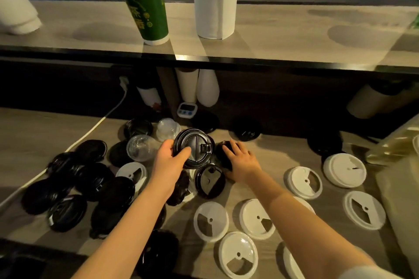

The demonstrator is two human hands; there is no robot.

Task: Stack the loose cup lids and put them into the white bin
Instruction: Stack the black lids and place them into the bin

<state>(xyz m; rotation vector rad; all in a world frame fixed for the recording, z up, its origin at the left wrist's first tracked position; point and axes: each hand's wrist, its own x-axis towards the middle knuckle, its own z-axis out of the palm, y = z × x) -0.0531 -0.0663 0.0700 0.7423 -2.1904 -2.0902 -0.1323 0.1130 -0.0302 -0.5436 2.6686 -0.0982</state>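
My left hand (pixel 171 154) grips a stack of black cup lids (pixel 196 146), held just above the counter at the middle. My right hand (pixel 241 161) lies over another black lid (pixel 223 153) on the counter, fingers spread on it. One more black lid (pixel 209 181) lies between my wrists. Several black lids (pixel 90 179) are scattered to the left, several white lids (pixel 303 182) to the right, and two clear domed lids (pixel 141 147) sit behind the black ones. The white bin (pixel 403 199) shows only as a pale edge at the far right.
A raised shelf (pixel 294 36) crosses above the counter, carrying a green cup stack (pixel 147 7) and a paper towel roll (pixel 215 4). Beneath it stand white cup sleeves (pixel 197 86), a small timer (pixel 186 110) and a white cable (pixel 97 123). A clear bottle (pixel 394 142) lies at right.
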